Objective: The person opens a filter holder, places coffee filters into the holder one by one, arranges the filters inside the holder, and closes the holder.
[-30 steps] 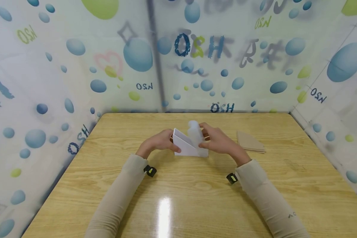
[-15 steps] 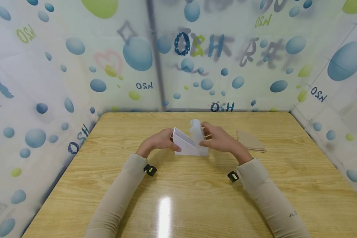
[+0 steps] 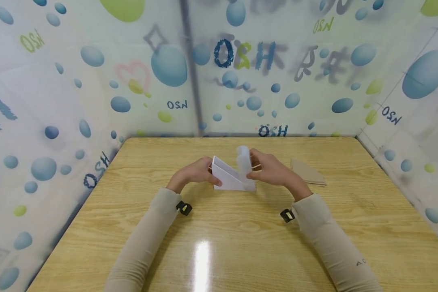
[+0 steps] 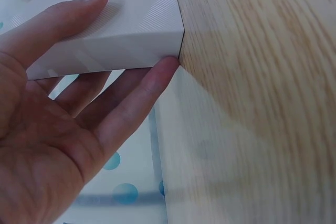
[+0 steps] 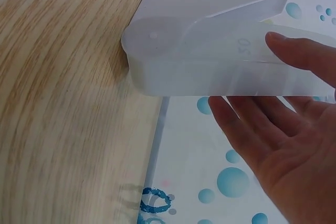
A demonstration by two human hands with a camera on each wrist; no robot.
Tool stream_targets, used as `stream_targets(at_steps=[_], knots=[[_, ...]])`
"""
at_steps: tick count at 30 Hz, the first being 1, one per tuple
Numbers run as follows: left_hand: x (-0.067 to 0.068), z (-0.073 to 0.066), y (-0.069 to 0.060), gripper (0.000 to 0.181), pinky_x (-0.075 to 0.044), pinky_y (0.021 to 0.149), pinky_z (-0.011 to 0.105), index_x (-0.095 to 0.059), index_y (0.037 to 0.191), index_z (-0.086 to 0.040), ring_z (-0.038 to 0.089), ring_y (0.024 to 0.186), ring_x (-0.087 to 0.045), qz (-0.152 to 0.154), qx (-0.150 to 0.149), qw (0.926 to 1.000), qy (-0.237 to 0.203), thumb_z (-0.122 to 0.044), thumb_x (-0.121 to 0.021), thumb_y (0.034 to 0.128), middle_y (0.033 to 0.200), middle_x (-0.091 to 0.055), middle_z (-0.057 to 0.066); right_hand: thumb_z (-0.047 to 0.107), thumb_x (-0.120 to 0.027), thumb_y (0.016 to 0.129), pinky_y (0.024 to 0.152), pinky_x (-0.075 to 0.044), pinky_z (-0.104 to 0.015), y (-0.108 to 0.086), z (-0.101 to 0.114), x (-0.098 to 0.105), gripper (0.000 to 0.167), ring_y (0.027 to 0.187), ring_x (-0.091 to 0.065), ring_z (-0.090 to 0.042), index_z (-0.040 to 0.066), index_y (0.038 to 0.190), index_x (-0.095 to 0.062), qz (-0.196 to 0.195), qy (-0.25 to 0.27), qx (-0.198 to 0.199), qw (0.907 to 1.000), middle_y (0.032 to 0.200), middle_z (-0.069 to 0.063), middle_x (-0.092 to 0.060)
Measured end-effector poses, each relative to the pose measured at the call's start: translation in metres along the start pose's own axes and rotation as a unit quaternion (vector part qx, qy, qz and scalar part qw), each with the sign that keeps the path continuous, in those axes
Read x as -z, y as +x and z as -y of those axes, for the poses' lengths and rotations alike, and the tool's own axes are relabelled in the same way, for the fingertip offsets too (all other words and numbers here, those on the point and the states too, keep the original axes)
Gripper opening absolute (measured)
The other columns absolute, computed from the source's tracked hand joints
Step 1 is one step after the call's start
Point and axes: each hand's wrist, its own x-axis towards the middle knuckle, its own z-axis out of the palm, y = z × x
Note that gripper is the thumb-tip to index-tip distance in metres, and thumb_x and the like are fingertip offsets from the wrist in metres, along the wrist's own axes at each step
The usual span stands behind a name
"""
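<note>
On the far half of a wood-grain table [image 3: 248, 243], a person in pale sleeves [image 3: 146, 235] handles a white box [image 3: 224, 176] with a slanted top and its translucent cover [image 3: 243, 161]. The box rests on the tabletop, its tall end at the person's left; the cover rises nearly upright at the low right end. A small round spot near the cover's rounded corner may be a pivot — whether the two parts are joined cannot be told. The left hand [image 3: 198, 172] grips the tall end, thumb on the broad near face, the other fingers around the far side, one fingertip at the bottom corner. The right hand [image 3: 270, 168] pinches the cover, thumb on one face, fingertips against the opposite side.

Both parts look light and fairly stiff; the cover, smooth and thin-walled, would likely slip under a loose hold and could crack if wrenched, while the box's finely ribbed face should give some grip. The tall end seems the best place to steady the box — the cover's long sides, well up from the rounded corner, the best place to take it. Brown cardboard pieces [image 3: 308, 173] lie stacked just beyond the right wrist.
</note>
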Motion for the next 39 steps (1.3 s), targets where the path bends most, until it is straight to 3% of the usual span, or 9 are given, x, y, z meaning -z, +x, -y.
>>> stream_targets(at_steps=[39], knots=[[0.000, -0.001, -0.001, 0.047, -0.058, 0.082, 0.031, -0.065, 0.129, -0.003, 0.023, 0.104, -0.070, 0.005, -0.005, 0.9999, -0.009, -0.004, -0.081, 0.0852, 0.125, -0.072, 0.016, 0.007, -0.075, 0.092, 0.099, -0.057, -0.050, -0.006, -0.006, 0.011, 0.059, 0.120, -0.065, -0.035, 0.008, 0.144, -0.046, 0.014, 0.011, -0.001, 0.9998, 0.130, -0.016, -0.066]])
